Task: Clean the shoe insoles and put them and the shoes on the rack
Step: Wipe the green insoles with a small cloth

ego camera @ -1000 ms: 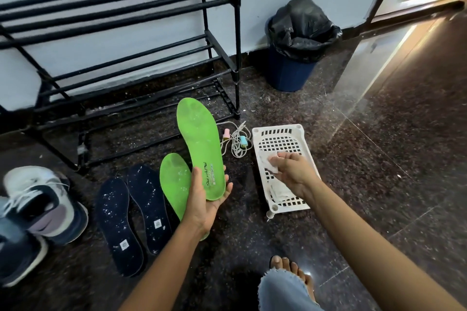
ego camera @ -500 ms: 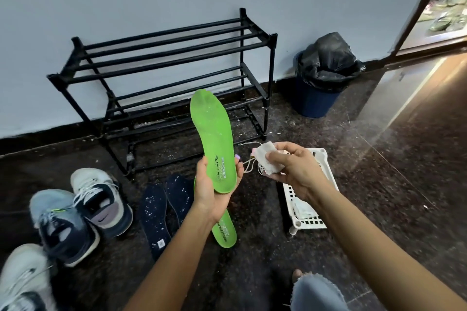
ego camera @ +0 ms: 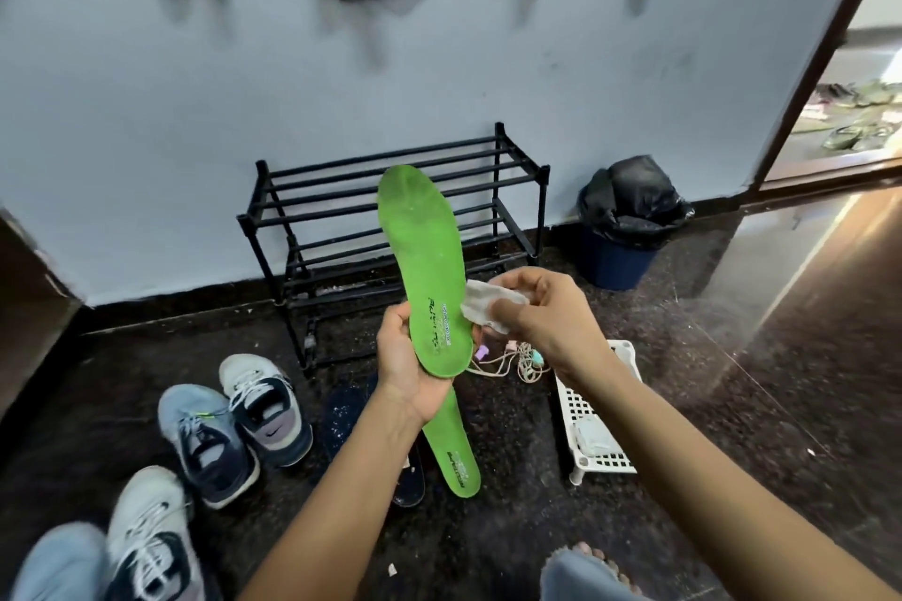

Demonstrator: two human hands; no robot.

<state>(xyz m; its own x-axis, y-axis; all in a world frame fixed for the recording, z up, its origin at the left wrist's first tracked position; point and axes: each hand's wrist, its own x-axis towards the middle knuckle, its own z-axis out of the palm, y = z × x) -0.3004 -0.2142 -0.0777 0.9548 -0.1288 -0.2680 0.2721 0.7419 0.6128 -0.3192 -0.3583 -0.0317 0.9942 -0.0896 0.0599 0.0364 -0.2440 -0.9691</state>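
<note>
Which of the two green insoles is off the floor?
The held insole in the left hand, toe up; the other green insole lies on the floor.

Swoosh logo there on the sneaker [ego camera: 266, 410], near left. White lettering on the raised green insole [ego camera: 422, 259], too blurred to read.

Floor [ego camera: 732, 405] before the rack [ego camera: 400, 210] is occupied by shoes [ego camera: 263, 405] at left, insoles [ego camera: 456, 454] at centre, cord [ego camera: 517, 361] and basket [ego camera: 583, 405] at right; open floor is left right of the basket.
</note>
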